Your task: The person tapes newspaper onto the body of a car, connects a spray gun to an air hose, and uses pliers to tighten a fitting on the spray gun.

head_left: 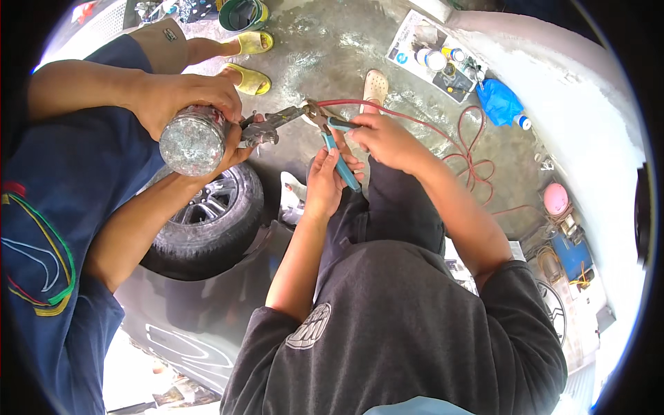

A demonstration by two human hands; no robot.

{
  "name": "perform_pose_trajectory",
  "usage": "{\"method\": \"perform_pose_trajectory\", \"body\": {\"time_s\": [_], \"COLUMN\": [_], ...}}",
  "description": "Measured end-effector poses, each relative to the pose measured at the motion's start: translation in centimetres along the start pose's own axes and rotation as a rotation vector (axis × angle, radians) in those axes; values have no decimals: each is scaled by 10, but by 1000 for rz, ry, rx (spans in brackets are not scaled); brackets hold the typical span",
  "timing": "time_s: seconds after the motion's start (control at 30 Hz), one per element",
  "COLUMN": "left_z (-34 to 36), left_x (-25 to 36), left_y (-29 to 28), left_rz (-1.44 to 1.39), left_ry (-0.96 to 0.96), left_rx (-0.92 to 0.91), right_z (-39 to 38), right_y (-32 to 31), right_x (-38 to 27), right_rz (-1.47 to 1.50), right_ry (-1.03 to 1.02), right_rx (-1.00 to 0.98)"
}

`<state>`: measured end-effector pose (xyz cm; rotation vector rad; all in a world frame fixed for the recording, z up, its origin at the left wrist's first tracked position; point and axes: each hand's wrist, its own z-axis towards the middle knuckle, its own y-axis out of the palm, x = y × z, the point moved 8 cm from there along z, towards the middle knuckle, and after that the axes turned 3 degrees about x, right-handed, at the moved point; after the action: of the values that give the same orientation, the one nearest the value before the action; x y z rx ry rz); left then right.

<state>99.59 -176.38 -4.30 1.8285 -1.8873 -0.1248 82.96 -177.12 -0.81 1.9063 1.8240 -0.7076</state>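
A pair of pliers (pixel 329 142) with blue handles is in front of me, its metal jaws at the hose end of a spray gun (pixel 266 128). My left hand (pixel 325 178) is closed round the lower handle. The upper handle is in my right hand (pixel 389 142), whose fingers are bent over its end. From the jaws a red hose (pixel 398 111) runs off to the right. A co-worker at my left holds the gun with both hands (pixel 187 104); its dented metal cup (pixel 193 144) faces up. Whether the jaws bite on the fitting is too small to tell.
Below the gun are a car wheel (pixel 207 214) and a dark grey car panel (pixel 200 304). Red hose coils (pixel 474 162) lie on the floor at right. Cans (pixel 434 60) stand on paper by the wall, near a blue plastic bag (pixel 499 102). A green bucket (pixel 242 15) stands at the far left.
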Motion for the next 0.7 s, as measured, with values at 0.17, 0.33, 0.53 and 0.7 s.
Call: {"method": "perform_pose_trajectory", "body": {"time_s": [0.17,0.33,0.53,0.7], "left_z": [4,17,20,26], "left_x": [9,14,27,33], "left_y": [7,-4,-12,4], "left_rz": [6,67,207,181], "left_ry": [9,27,109,117], "left_rx": [4,93,112,133], "right_z": [22,18,27,74], "right_y": [-10,2,14,-6], "right_x": [-1,4,13,-12], "right_rz": [265,411,693,417], "right_ry": [223,241,393,269], "right_rx": [-161,-148,-170,-286]}}
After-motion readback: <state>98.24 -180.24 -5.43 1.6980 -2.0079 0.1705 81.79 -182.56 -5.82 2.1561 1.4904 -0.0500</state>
